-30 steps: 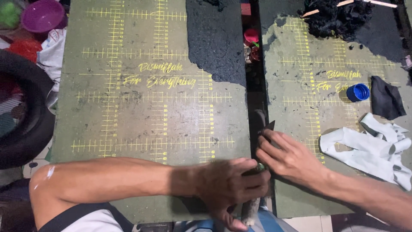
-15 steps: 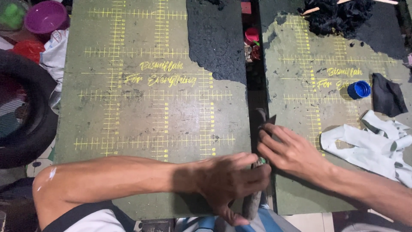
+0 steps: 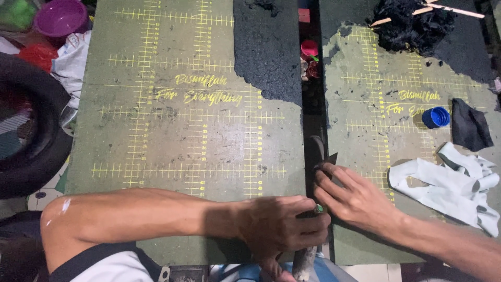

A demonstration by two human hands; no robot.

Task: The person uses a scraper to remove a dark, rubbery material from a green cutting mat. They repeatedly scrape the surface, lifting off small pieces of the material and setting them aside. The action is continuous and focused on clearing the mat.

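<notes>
Left hand [image 3: 284, 230] fisted around grey tool handle [image 3: 304, 261]; right hand [image 3: 355, 198] flat, fingers spread, pinning dark strip [image 3: 331, 159] in mat gap; progress indeterminable.

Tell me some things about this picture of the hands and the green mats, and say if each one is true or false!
1. The left hand is closed around a long, thin tool. True.
2. The right hand is holding the blue cap. False: the cap lies by itself on the right green mat, well away from that hand, whose fingers press on a small dark piece.
3. White cloth strips lie on the right mat. True.
4. The purple bowl sits in the middle of the left green mat. False: it is off the mat, at the top left corner.
5. A black tyre lies left of the mats. True.
</notes>
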